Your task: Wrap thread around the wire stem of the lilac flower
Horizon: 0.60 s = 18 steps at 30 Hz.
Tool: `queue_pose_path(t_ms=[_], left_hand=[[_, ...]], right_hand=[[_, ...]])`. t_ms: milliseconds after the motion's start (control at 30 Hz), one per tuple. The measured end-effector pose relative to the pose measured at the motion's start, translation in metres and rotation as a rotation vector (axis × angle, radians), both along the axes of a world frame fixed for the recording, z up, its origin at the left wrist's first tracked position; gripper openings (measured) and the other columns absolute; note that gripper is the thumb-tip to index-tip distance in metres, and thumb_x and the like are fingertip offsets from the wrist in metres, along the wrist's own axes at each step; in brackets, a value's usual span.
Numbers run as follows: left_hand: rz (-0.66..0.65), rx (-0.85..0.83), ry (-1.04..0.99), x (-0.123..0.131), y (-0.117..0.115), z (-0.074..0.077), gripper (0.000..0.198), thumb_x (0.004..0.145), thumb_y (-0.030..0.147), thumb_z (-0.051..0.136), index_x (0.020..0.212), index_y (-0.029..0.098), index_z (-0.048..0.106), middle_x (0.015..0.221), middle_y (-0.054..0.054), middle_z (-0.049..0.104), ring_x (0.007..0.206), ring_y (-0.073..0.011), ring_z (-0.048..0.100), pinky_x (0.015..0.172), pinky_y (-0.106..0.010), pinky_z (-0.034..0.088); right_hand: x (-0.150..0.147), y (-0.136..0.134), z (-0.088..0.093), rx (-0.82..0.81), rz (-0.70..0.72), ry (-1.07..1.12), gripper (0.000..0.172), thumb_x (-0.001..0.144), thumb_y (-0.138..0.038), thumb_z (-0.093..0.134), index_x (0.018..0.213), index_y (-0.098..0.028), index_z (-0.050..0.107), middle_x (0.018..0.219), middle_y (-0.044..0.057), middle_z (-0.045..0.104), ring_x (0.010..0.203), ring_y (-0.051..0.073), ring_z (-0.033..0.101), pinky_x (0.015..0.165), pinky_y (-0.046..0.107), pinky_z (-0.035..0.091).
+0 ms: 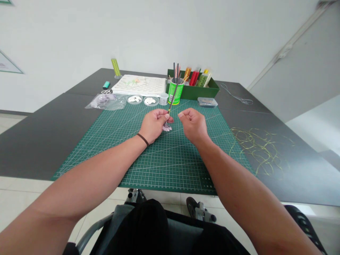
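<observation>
I have both bare hands over the green gridded cutting mat (164, 159), near its far half. Left hand (154, 123): thumb and index finger pinched together on a thin dark stem (174, 96), which leans up and to the right, its upper length passing in front of the green can (178, 94) as I view it. A small yellow-green patch shows on the stem just above the fingertips, and a pale lilac flower (167, 128) hangs below them, close over the mat. Right hand (195, 124): held a little apart from the left, fingers curled, thumb tip pressed to the index finger; I cannot tell whether a fine thread lies in that pinch. Behind the can I log a dark green box (196, 92) of coloured rolls; left of it, a lidded tub (163, 99) and two shallow dishes of white pieces (150, 101). A clear plastic case (207, 102) lies in front of the box. Tangled yellow-green cord (261, 150) spreads at the mat's right edge, partly onto the dark table (87, 85).
</observation>
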<state>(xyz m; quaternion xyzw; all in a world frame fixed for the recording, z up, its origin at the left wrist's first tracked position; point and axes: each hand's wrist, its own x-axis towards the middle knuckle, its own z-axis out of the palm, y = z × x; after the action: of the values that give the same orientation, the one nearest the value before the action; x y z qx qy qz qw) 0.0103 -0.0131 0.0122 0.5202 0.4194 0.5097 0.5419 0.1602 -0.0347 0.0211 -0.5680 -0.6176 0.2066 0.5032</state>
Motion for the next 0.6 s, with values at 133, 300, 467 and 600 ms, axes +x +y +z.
queue_pose_path(t_ms=[133,300,467,600], left_hand=[[-0.02,-0.014,-0.017,0.0,-0.0006,0.0004,0.003,0.09,0.011,0.061,0.09,0.012,0.064,0.075,-0.005,0.075,0.064,-0.0114,0.068,0.059,-0.022,0.051],[-0.033,-0.013,-0.023,0.0001,-0.0014,0.0004,0.003,0.091,0.011,0.061,0.09,0.012,0.064,0.075,-0.005,0.075,0.066,-0.0115,0.069,0.06,-0.022,0.05],[-0.043,-0.003,-0.023,0.0001,-0.0019,0.0005,0.003,0.091,0.012,0.061,0.09,0.012,0.064,0.076,-0.005,0.075,0.067,-0.0116,0.069,0.063,-0.023,0.052],[-0.057,0.0,-0.018,-0.0007,-0.0015,-0.0009,0.003,0.091,0.013,0.062,0.091,0.012,0.064,0.077,-0.005,0.076,0.069,-0.0121,0.07,0.065,-0.024,0.052]], right_hand=[[0.0006,0.0008,-0.0015,-0.001,-0.001,0.01,0.017,0.087,-0.023,0.058,0.071,-0.021,0.054,0.052,-0.008,0.038,0.05,0.01,0.031,0.052,0.028,0.027],[0.0011,0.0015,-0.0023,-0.013,-0.011,0.012,0.017,0.087,-0.022,0.058,0.07,-0.021,0.053,0.052,-0.008,0.037,0.049,0.01,0.03,0.052,0.028,0.027],[0.0005,0.0026,-0.0018,-0.038,-0.015,0.025,0.017,0.087,-0.022,0.058,0.07,-0.021,0.053,0.052,-0.008,0.038,0.048,0.009,0.03,0.051,0.028,0.026],[0.0013,0.0035,-0.0022,-0.046,-0.019,0.018,0.017,0.087,-0.023,0.058,0.07,-0.021,0.054,0.053,-0.007,0.039,0.049,0.01,0.032,0.052,0.028,0.027]])
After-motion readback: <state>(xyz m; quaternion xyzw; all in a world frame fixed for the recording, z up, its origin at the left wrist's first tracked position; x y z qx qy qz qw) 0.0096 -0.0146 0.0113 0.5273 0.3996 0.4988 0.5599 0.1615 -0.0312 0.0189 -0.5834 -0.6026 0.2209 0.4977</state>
